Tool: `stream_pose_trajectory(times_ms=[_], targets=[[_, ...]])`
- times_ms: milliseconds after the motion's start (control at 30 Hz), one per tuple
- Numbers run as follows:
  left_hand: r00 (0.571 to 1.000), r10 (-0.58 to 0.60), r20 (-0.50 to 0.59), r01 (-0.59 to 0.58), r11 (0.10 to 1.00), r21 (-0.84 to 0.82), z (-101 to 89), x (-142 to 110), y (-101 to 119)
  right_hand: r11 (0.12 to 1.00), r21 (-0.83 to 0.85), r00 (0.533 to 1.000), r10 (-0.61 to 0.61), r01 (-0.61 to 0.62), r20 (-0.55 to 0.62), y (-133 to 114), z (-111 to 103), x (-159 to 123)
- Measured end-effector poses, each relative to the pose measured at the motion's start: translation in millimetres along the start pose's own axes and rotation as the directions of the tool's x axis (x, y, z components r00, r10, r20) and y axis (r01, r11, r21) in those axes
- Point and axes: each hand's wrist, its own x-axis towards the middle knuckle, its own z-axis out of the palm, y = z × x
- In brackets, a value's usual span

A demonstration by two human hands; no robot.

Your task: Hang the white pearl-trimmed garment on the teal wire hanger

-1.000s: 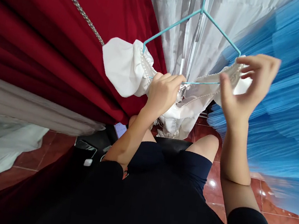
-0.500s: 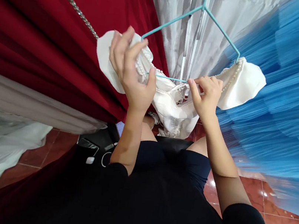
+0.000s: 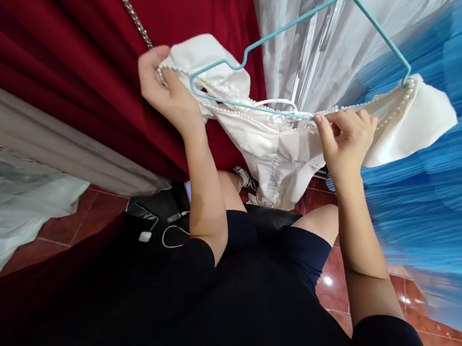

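Left hand [image 3: 163, 90] pinches pearl-trimmed white satin garment [image 3: 281, 146], right hand [image 3: 347, 138] pinches thin turquoise wire hanger [image 3: 279, 24]; likely light, soft, slippery, grip neckline edge.

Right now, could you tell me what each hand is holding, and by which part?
Both hold the white garment on the teal hanger: the left hand grips its pearl-trimmed left shoulder, the right hand pinches the pearl neckline near the right shoulder.
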Motion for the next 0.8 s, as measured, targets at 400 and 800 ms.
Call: stream_pose_trajectory(times_ms=[400, 800], targets=[[0.723, 0.201, 0.661, -0.202, 0.976, -0.077, -43.5, -97.9, 136.9, 0.995, 0.102, 1.000, 0.005, -0.005, 0.005, -11.9, 17.0, 0.5], [0.640, 0.132, 0.757, -0.194, 0.981, -0.007, -21.1, -83.3, 151.2, 0.976, 0.054, 0.894, -0.169, 0.209, -0.416, 10.6, -14.6, -11.7]])
